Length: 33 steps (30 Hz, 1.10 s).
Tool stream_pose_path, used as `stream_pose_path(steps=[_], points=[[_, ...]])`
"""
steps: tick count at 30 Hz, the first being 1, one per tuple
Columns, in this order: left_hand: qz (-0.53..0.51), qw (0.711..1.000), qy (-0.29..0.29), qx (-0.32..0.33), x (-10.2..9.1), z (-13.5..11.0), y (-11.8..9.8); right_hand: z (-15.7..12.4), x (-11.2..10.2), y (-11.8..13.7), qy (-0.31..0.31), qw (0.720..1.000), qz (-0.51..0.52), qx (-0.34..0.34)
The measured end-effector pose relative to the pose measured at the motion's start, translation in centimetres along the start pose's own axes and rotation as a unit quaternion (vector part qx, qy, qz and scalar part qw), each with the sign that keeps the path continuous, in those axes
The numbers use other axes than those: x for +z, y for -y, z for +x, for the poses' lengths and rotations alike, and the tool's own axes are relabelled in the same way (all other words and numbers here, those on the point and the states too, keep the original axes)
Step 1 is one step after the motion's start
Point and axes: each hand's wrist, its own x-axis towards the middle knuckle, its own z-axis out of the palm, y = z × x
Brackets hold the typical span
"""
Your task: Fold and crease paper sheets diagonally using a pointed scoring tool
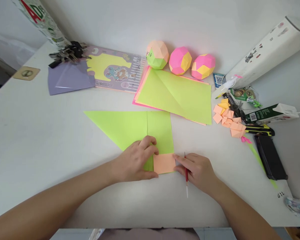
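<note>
A small peach paper rectangle lies on the lower right corner of a bright green paper sheet, which has a slanted left side and a vertical crease. My left hand rests over the green sheet, thumb and bent fingers apart, fingertips at the rectangle's left edge. At the right edge, the index finger and thumb of my right hand touch the paper. A thin red pen with a clear end is tucked among the right fingers, partly hidden by them.
Behind lie stacked coloured sheets, three paper balls, a purple stencil ruler and keys. To the right are folded peach pieces, a yellow-black cutter, a black case and a green-white carton.
</note>
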Motion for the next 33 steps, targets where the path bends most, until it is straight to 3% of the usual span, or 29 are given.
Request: stream_pose_path(steps=[5,9,23,33], points=[[0.058,0.992,-0.018,0.114,0.30,-0.03,0.17,-0.09,0.09,0.04,0.003,1.000,-0.006,0.001],[0.082,0.982,-0.032,0.164,0.44,0.02,0.06,-0.08,0.08,0.11,0.004,1.000,-0.010,0.001],[0.066,0.972,0.004,0.224,0.06,0.08,0.13,0.00,-0.11,0.02,0.014,1.000,-0.013,0.007],[0.061,0.969,-0.006,0.240,-0.22,0.27,-0.02,-0.19,0.05,-0.10,0.018,1.000,-0.008,0.008]])
